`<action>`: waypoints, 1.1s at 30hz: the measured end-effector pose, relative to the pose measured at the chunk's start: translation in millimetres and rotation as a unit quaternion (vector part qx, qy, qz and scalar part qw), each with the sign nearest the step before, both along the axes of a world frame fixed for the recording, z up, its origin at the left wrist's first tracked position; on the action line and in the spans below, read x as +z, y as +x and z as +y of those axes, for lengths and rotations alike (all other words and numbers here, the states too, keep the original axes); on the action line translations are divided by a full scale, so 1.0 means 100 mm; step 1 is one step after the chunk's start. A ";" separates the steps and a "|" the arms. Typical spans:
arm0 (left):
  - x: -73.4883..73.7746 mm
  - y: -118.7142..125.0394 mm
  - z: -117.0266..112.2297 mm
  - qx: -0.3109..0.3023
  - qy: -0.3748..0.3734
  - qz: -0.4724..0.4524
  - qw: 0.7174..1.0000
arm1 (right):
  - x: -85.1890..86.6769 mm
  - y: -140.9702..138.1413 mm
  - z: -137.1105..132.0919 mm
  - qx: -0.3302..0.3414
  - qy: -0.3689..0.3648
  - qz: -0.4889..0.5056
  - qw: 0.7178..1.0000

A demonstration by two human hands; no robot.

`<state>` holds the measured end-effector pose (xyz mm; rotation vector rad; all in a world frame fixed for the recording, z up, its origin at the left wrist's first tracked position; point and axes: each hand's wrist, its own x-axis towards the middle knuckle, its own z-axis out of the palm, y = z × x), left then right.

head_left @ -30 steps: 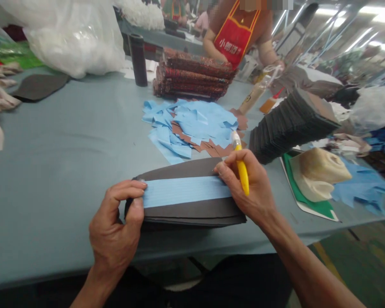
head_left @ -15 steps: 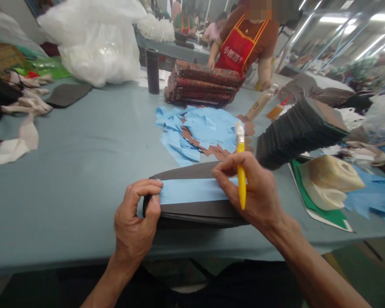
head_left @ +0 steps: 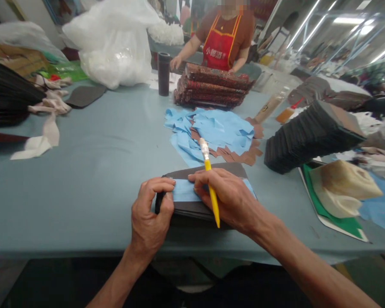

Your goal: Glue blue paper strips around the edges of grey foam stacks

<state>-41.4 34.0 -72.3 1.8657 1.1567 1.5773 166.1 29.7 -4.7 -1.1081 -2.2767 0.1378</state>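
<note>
On the table in front of me lies a stack of dark grey sheets [head_left: 228, 170], with a light blue strip [head_left: 186, 191] laid lengthwise over its top. My left hand [head_left: 151, 210] is closed round the stack's left end, fingertips on the strip's end and thumb at the near side. My right hand [head_left: 231, 194] presses its fingertips on the strip, close to my left fingers, and covers much of it. A yellow-handled brush [head_left: 214, 205] is tucked in that hand, its pale bristles pointing away from me and clear of the strip.
Blue and brown scraps [head_left: 223, 128] lie beyond the stack, before a dark red patterned pile [head_left: 214, 85]. Right stand a leaning block of dark pieces [head_left: 311, 132] and a yellowish foam block [head_left: 343, 184] on a green board. A co-worker in a red apron [head_left: 220, 49] stands opposite.
My right hand has slid left along the blue strip toward my left hand, the brush going with it. The view has shifted slightly. The co-worker's arm now reaches out toward the dark cylinder.
</note>
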 end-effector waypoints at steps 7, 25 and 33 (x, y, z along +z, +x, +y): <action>0.01 0.00 -0.01 -0.006 -0.003 -0.004 1.000 | -0.07 0.48 -0.27 -0.105 0.008 0.011 0.994; -0.06 -0.06 0.00 0.001 -0.050 -0.012 0.999 | 0.10 -0.36 -0.44 -0.083 0.025 0.020 0.996; -0.04 -0.09 0.01 0.028 -0.051 0.012 0.998 | -0.17 -0.37 -0.45 -0.150 0.015 -0.027 0.988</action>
